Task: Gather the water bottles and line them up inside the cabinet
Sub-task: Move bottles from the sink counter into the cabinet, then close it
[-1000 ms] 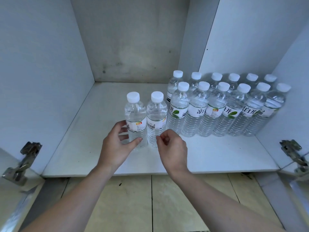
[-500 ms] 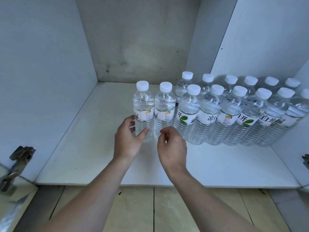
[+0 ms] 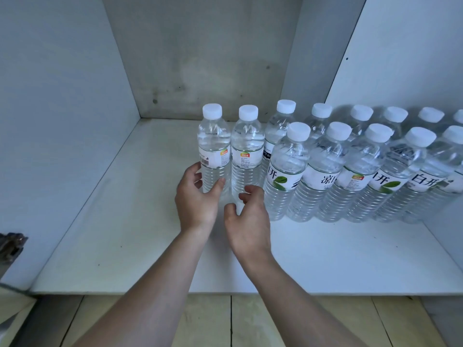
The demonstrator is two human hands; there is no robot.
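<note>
Two water bottles, the left bottle [image 3: 214,149] and the second bottle [image 3: 247,151], are standing upright on the cabinet shelf [image 3: 140,221], long axes vertical, white caps pointing up, side by side and just about touching. Both are being kept at the left end of the far row [image 3: 360,116]. The near row [image 3: 350,171] is standing just in front and to the right, also upright, caps up, labels facing near.

The left bottle's lower ribbed part is being held by the left hand [image 3: 196,199]: thumb curled on the near-right side, fingers wrapped round the left side. The right hand [image 3: 246,216] is being held just near the base of the second bottle, fingers curled loosely; whether the fingertips are touching the plastic cannot be told, and nothing is seen gripped.

The base of the second bottle is being hidden by the right hand. The far row is largely being covered by the near row, only caps and shoulders showing. Both rows are being cut off at the right edge, so the count cannot be told. A hinge [image 3: 11,246] at the left edge is partly cut off. Label print is too small to read on the two left bottles.
</note>
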